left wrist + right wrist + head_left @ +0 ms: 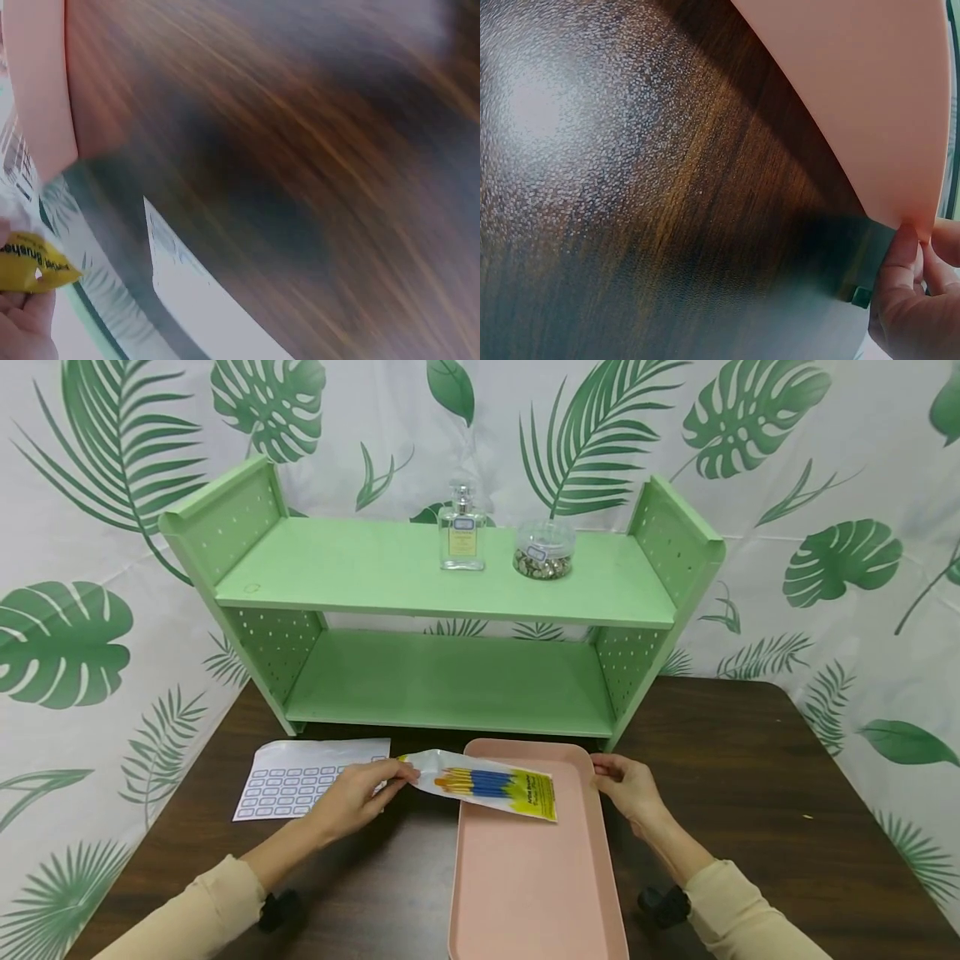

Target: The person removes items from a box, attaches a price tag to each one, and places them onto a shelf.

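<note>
My left hand (363, 793) pinches one end of a clear packet of paintbrushes (487, 785), whose yellow printed end lies over the far part of a pink tray (536, 885). Blue-handled brushes show through the plastic. In the left wrist view, only part of the hand (30, 326) and a yellow corner of the packet (34, 262) appear at the left edge. My right hand (633, 789) is at the tray's far right corner; the right wrist view shows thumb and fingers pinching the tray's rim (900, 195). Whether the packet rests on the tray bottom, I cannot tell.
Behind the tray stands a green two-tier shelf (450, 681). Its upper board carries a glass perfume bottle (462, 539) and a clear round jar (544, 556) of small metallic-looking pieces. A sheet of labels (281, 785) lies on the dark wooden table (757, 827) at left.
</note>
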Available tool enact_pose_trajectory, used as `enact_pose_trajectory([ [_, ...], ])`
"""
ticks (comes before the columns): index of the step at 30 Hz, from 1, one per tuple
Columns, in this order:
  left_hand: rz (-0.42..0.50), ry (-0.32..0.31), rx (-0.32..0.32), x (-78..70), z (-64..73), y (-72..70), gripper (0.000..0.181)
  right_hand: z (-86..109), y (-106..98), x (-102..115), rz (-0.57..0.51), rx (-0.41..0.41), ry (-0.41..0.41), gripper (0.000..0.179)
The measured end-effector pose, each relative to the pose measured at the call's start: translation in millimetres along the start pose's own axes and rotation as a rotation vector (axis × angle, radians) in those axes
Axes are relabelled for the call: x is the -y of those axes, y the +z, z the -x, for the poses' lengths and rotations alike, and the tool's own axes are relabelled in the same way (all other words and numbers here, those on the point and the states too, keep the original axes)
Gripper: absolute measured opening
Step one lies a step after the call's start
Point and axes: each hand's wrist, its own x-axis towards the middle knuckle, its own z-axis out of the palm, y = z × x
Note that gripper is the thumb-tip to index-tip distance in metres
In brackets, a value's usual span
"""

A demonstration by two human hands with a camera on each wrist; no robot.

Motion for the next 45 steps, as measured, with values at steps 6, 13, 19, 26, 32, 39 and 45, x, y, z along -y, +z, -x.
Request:
enact_pose_trajectory([
  [6, -0.024, 0.006, 0.03, 3.2, 15.2, -23.2, 0.023, -0.5, 1.0, -0.7, -0.006, 0.006, 0.004, 0.035],
  [13, -0.019, -0.011, 0.094, 4.1, 32.9, -53.8, 0.026, -1.0, 1.2, -0.7, -0.004, 0.014, -0.001, 0.035],
  [19, -0.035, -0.009, 0.135, 5.2, 49.7, -71.0, 0.029, -0.8, 2.3, 0.1, -0.023, 0.026, 0.004, 0.035],
  [26, 0.031, -0.067, 0.173, 7.1, 70.2, -82.8, 0.031, -0.6, 1.6, 0.7, -0.04, 0.025, 0.006, 0.036],
  [32, 0.096, -0.142, 0.185, 6.3, 78.6, -86.4, 0.029, -0.8, -0.8, 1.4, -0.038, 0.029, 0.018, 0.037],
  [39, 0.081, -0.171, 0.175, 10.3, 89.5, -90.5, 0.03, -0.4, -1.2, 1.6, -0.055, 0.03, 0.029, 0.037],
  [45, 0.063, -0.204, 0.212, 12.9, 101.2, -91.4, 0.032, -0.7, -0.3, 1.9, -0.054, 0.033, 0.025, 0.037],
])
